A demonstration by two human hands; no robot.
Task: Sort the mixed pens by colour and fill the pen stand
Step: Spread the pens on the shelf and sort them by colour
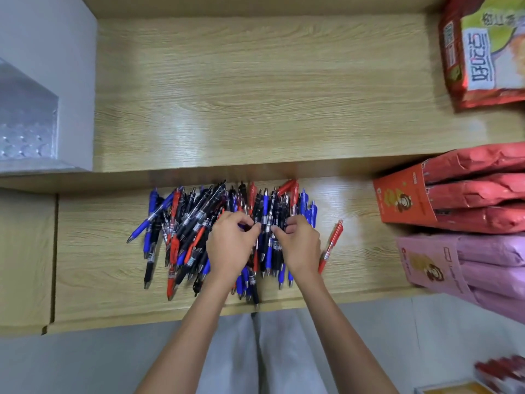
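Note:
A heap of mixed blue, black and red pens [193, 231] lies on the lower wooden shelf [93, 265]. Both my hands sit on the heap's right half. My left hand [230, 245] has its fingers curled down and pinches pens at its fingertips. My right hand [299, 245] is curled the same way, pinching dark pens just right of the left fingertips. Which pens each hand holds is hidden under the fingers. One red pen [331, 245] lies alone to the right of the heap. A clear plastic pen stand [28, 118] stands at the far left.
The upper wooden shelf [255, 89] runs behind the heap. At the right are an orange box [403, 194] of red packets, a pink box [426, 263] of pink packets and a red snack bag [483, 49]. The shelf's front edge is just below the pens.

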